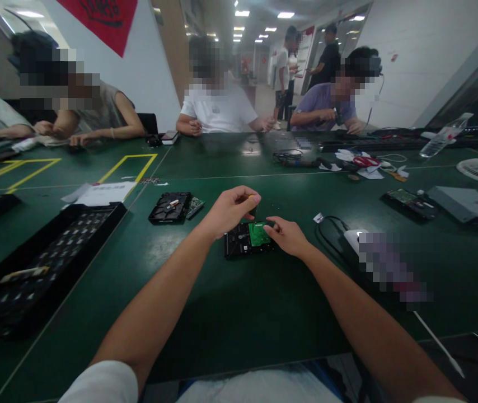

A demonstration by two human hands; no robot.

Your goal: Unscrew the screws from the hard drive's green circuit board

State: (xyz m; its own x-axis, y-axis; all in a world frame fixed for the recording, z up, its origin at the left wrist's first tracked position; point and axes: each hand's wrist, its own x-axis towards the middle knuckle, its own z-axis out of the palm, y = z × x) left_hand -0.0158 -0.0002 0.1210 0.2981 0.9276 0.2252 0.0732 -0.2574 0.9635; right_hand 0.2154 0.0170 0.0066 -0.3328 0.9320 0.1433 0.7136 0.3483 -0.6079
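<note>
A black hard drive [239, 244] with a green circuit board [258, 234] lies on the green table [239, 313] in front of me. My left hand [231, 209] hovers just above its far edge, fingers pinched round a small yellow-topped tool, apparently a screwdriver. My right hand [288, 235] rests on the drive's right side, fingers curled against the green board.
A second black drive [170, 207] with a loose board lies to the left. A black tray [33, 263] of small parts sits at far left. A white device with a black cable [354, 238] is at right. Other people sit across the table with tools and a bottle [444, 136].
</note>
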